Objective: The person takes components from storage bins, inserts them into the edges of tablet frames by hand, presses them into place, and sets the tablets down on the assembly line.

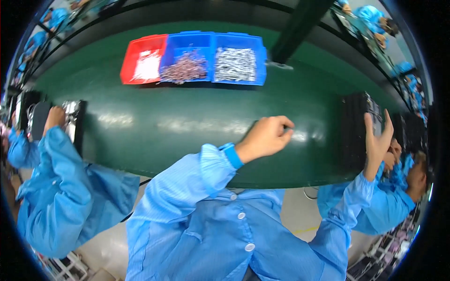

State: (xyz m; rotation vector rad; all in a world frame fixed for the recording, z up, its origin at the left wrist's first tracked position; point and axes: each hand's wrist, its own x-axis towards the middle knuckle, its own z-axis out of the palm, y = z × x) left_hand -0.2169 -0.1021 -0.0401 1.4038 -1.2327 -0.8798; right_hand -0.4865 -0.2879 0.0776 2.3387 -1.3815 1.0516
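My left grip [266, 136] is half-curled, apparently empty; my right grip [378, 143] spreads wide, empty, by the black layered stack [352, 133], right on the counter [187, 107] — likely stiff, heavyish — best clasped by opposite sides.

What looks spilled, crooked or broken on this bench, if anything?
Nothing is clearly spilled or broken. The coppery pieces heap unevenly toward the front edge of the middle blue bin; whether any fell out is too small to tell. The red bin looks askew beside it, though the lens may be bending its edges.
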